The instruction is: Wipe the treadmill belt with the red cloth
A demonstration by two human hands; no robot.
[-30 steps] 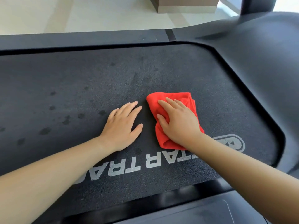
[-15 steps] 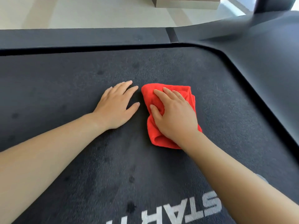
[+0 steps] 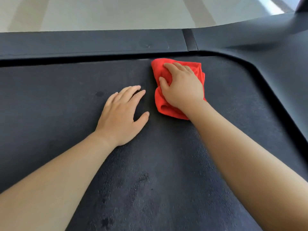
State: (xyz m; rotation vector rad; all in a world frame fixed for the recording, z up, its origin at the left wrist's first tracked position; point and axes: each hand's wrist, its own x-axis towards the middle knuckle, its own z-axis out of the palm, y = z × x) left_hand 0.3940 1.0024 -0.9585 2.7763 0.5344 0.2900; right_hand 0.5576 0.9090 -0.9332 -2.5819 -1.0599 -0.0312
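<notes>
Wiping the belt: red cloth at its far edge, beside the rail.
Right hand presses flat on cloth; left hand rests flat on belt. Next, probably: draw cloth back over nearer spots.

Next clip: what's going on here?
A person is wiping a treadmill belt with a red cloth. The right hand presses the bunched cloth down on the belt, close to its far edge by the side rail. The left hand rests palm-down on the belt beside the cloth, not touching it. Some dark spots show nearer the camera.
</notes>
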